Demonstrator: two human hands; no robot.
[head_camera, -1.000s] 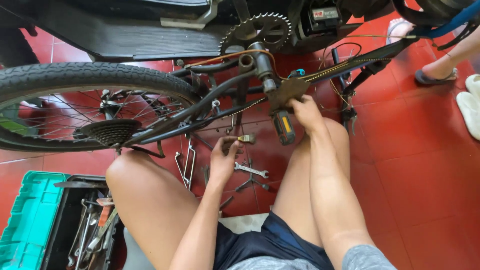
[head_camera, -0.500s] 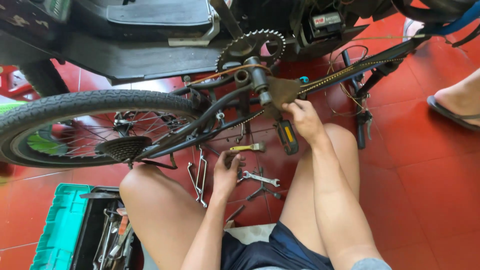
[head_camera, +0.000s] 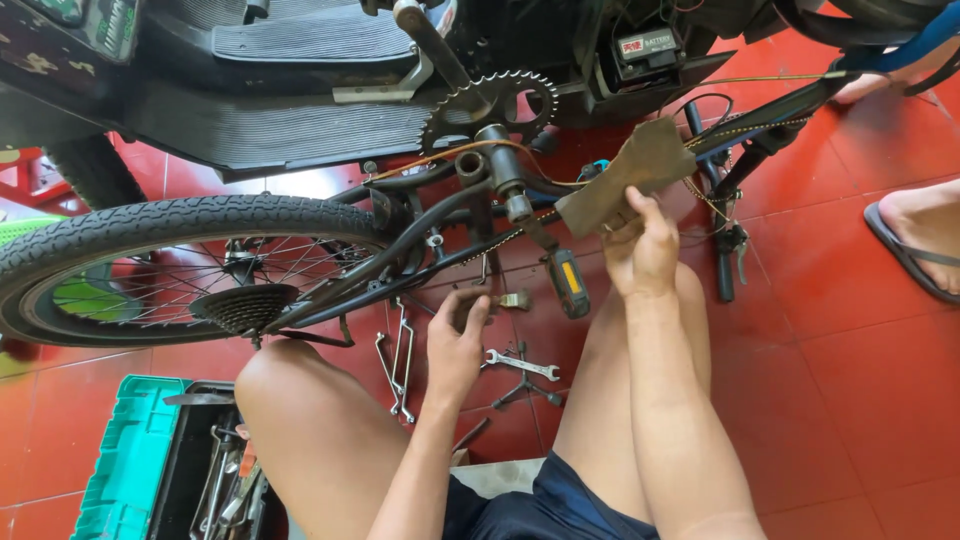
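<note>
Below the crank, right hand (head_camera: 640, 250) grip clamped on a brown rag (head_camera: 630, 175) pressed against the bike frame (head_camera: 420, 235), rag above the fingers. Left hand (head_camera: 458, 340) grip closed on a small tool (head_camera: 512, 299), tip sticking out right.

Tight room under the bike frame, open tiles to the right

The frame (head_camera: 400, 255), crank (head_camera: 520, 215) and pedal (head_camera: 567, 283) crowd the left hand (head_camera: 457, 345) from above; 2 knees fence it at the sides, and spanners (head_camera: 520, 365) litter the floor (head_camera: 850, 360) between them. Right of the right hand (head_camera: 640, 255), bare tiles run to a sandalled foot (head_camera: 920, 235).
</note>
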